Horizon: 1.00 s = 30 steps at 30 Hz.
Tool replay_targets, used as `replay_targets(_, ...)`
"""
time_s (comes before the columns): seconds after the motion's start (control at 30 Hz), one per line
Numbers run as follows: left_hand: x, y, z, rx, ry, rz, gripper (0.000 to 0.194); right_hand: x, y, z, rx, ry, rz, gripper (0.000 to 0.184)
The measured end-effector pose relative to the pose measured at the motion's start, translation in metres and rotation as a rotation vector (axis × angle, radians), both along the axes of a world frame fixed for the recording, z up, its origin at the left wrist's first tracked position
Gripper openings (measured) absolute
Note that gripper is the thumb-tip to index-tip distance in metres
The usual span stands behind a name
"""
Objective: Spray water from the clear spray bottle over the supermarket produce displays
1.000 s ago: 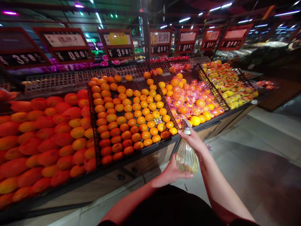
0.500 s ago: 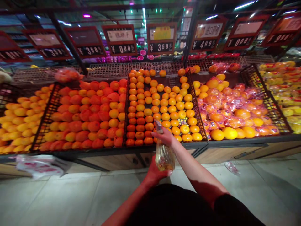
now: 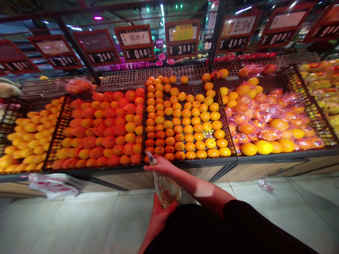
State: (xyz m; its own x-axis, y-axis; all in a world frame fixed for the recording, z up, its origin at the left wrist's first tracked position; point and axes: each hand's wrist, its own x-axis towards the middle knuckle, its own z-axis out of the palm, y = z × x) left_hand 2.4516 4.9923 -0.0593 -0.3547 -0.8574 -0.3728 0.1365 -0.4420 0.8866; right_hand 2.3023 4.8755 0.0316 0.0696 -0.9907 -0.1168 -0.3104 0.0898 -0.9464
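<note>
A clear spray bottle with a pale nozzle hangs tilted in front of the fruit stand, its top leaning to the left. My right hand is closed around its neck, just below the spray head. Under the bottle, my left hand supports the base, its fingers partly hidden behind it. Some liquid shows inside the bottle. Beyond my hands lie rows of mandarins in a black crate, with a few gaps between the rows.
Orange fruit in foam nets fills the crate to the left, beside yellow fruit. Plastic-wrapped oranges lie to the right. Price signs stand above. A plastic bag hangs at the left front edge; a wrapper lies low on the right.
Both hands have moved left and down with the spray bottle, away from the front of the mandarins. The bottle now tilts more to the left.
</note>
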Motion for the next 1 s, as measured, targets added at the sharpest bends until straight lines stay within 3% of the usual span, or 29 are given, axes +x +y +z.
replay_targets(0.17, -0.026, -0.009, -0.011, -0.017, 0.043, -0.206, 0.101, -0.048, 0.027, -0.005, -0.099, -0.019, -0.188, 0.035)
replay_targets(0.3, -0.063, -0.017, -0.012, -0.11, 0.03, -0.438, 0.097, -0.096, 0.06, -0.005, -0.044, 0.043, -0.474, 0.048)
replay_targets(0.43, -0.114, -0.021, -0.001, -0.186, 0.074, -0.714, 0.097, -0.144, 0.099, -0.004, 0.032, 0.139, -0.762, 0.052)
replay_targets(0.6, -0.172, -0.01, 0.022, -0.205, 0.222, -1.045, 0.074, -0.192, 0.154, -0.004, 0.019, 0.174, -1.017, 0.049)
replay_targets(0.83, -0.209, 0.021, 0.037, -0.186, 0.288, -1.185, 0.078, -0.231, 0.22, -0.01, -0.027, 0.161, -1.199, 0.059)
replay_targets(1.0, -0.212, 0.027, 0.032, -0.14, 0.315, -1.176, 0.076, -0.232, 0.222, -0.016, -0.007, 0.125, -1.119, 0.063)
